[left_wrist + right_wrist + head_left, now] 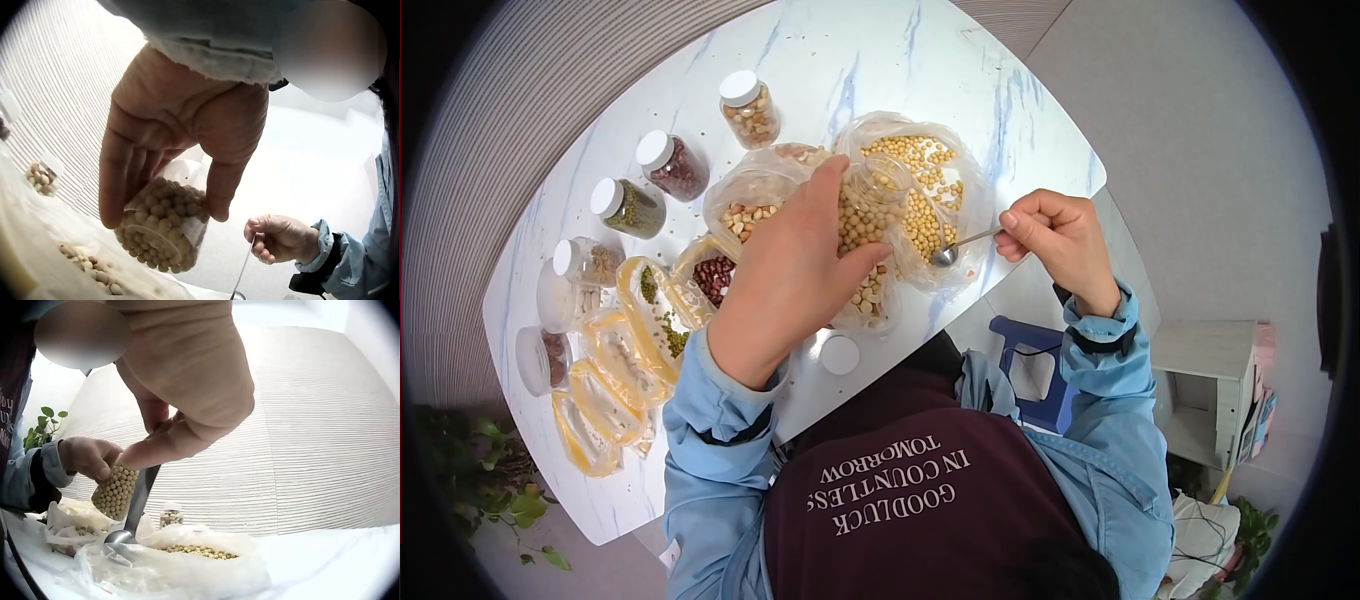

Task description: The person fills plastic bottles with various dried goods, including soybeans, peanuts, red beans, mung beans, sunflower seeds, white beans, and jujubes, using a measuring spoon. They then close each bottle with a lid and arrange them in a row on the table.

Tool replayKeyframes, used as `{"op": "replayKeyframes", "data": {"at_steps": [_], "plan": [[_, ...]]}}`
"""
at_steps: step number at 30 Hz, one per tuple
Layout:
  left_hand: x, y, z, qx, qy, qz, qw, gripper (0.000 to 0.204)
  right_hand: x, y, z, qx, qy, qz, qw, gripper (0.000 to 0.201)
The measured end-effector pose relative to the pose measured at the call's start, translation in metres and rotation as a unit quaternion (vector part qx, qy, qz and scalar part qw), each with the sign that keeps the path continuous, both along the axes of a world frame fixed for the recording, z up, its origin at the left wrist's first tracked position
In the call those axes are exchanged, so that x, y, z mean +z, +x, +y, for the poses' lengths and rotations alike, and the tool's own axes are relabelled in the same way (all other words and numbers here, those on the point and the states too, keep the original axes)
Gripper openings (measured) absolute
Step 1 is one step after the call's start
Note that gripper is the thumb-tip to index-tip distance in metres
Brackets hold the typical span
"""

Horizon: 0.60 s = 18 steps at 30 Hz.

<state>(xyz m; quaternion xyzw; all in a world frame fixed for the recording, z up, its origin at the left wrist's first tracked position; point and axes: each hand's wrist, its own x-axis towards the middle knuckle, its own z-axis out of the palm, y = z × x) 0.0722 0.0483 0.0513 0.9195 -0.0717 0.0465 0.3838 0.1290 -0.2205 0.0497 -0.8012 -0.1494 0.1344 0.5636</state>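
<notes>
My left hand (785, 270) grips an uncapped clear jar (863, 228) filled with yellow soybeans, thumb on one side and fingers on the other. The jar is tilted, its mouth beside an open plastic bag of soybeans (920, 225). In the left wrist view the soybeans (165, 219) fill most of the jar. To the right, my right hand (1055, 240) pinches the handle end of a metal spoon (975, 241) between thumb and fingers. The spoon's bowl points down over the near edge of the bag, as the right wrist view (122, 537) also shows.
A loose white lid (839, 355) lies near the table's front edge. Bags of peanuts (745, 220), red beans (713, 278) and green beans (665, 320) stand to the left. Capped jars, including one of peanuts (750, 115), line the far left side.
</notes>
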Motion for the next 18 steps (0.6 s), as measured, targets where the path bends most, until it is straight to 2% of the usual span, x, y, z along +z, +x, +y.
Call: {"op": "replayKeyframes", "data": {"at_steps": [7,18], "plan": [[-0.001,0.000,0.000,0.000,0.001,-0.014,1.000,0.068,-0.006,0.005,0.010,-0.023,0.012,0.039,0.999,0.018],[0.000,0.000,0.002,0.002,0.001,-0.013,1.000,0.069,-0.025,0.011,0.028,-0.078,0.049,-0.024,0.995,0.016]]}}
